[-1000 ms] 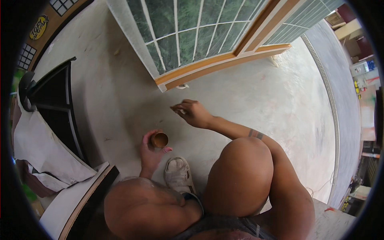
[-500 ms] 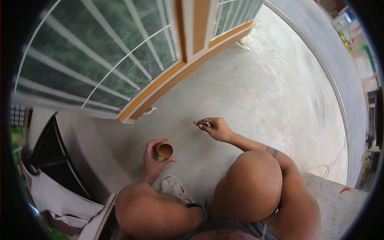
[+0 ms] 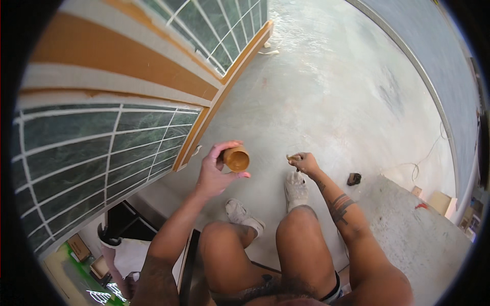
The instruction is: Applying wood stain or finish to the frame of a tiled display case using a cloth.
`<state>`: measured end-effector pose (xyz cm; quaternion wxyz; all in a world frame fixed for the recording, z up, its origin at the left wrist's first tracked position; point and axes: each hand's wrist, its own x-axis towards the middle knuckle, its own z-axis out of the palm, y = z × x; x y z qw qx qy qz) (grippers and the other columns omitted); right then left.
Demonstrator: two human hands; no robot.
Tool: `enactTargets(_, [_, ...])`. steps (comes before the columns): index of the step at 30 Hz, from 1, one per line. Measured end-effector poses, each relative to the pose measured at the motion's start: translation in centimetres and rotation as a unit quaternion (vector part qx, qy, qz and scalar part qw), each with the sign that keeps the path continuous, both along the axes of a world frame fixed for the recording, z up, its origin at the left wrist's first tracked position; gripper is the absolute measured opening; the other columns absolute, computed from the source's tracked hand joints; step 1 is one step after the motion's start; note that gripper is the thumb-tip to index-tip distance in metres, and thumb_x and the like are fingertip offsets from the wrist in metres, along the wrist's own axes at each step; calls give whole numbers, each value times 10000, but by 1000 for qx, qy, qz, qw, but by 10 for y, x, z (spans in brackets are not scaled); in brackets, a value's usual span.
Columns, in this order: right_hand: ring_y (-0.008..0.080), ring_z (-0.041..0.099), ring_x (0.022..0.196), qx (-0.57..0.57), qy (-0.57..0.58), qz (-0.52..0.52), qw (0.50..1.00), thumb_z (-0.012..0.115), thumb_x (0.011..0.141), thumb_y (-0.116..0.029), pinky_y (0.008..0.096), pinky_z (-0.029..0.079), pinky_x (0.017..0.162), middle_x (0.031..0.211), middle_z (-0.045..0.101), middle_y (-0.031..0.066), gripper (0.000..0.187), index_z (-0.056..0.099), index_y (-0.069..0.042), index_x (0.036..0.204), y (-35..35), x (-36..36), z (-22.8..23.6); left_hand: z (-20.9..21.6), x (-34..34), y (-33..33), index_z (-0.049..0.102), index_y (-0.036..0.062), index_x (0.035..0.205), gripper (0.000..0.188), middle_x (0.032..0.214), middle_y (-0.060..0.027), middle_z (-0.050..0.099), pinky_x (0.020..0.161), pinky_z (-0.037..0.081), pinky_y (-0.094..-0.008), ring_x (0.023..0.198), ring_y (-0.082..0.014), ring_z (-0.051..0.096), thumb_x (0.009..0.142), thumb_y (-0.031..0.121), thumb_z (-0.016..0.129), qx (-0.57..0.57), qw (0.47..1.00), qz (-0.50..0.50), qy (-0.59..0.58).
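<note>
My left hand point(image 3: 209, 176) wraps round a small brown cup point(image 3: 237, 159), its mouth facing up and an orange-brown tint inside. To its right, my right hand point(image 3: 306, 163) pinches a small stained wad point(image 3: 291, 157) that looks like cloth; much of it is hidden by the fingers. Left of both hands stands a panelled door or window frame point(image 3: 153, 64) in orange-brown with pale strips along it. Its dark green panes point(image 3: 69, 171) carry white bars. Neither hand touches the frame.
Grey floor point(image 3: 316, 102) spreads ahead, with a dark crumpled lump point(image 3: 354, 178) on it. A raised concrete slab point(image 3: 403, 224) lies at right, near a thin cable point(image 3: 416, 169) and small wooden blocks point(image 3: 441, 203). Pale fabric point(image 3: 127, 255) and black gear sit lower left.
My view has turned, and the frame shows from another angle. Both hands sit further right in the picture, the cup higher. Both keep their hold.
</note>
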<state>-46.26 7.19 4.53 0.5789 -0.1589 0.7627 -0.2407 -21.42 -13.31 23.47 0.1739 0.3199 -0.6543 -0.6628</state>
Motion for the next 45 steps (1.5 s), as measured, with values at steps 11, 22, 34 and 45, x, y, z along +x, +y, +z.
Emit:
enactTargets(11, [160,635,602,148,157,-129,968,746,804,-122,304,501,532,799,698,115,263,692,31,1010,236,-22,63,133,-115,101,509,99,1287,760,1370,-103,554,1103,431,-343,1288,-202,523,656,33,926,156,976,-140,-55])
enactTargets(22, [162,649,729,123,-84,-388,909,688,941,-159,284,520,620,973,713,97,355,632,25,1240,208,-79,115,166,-182,86,533,78,1292,759,1371,-107,558,1097,442,-366,1280,-215,537,648,53,934,163,977,-112,-74])
enactTargets(34, [124,603,830,-41,-216,-399,890,657,977,-320,271,499,708,1021,672,58,443,590,-27,1302,-27,-177,57,100,-233,-16,515,70,1284,776,1372,-143,554,1080,467,-374,1273,-219,544,630,-1,926,155,986,-52,-32])
enactTargets(45, [142,643,767,-121,-160,-229,952,691,912,-200,283,514,704,906,733,57,273,742,-6,1097,-229,-103,18,89,-233,-54,493,66,1258,829,1324,-180,592,1027,496,-364,1239,-245,577,580,114,968,86,995,33,-36])
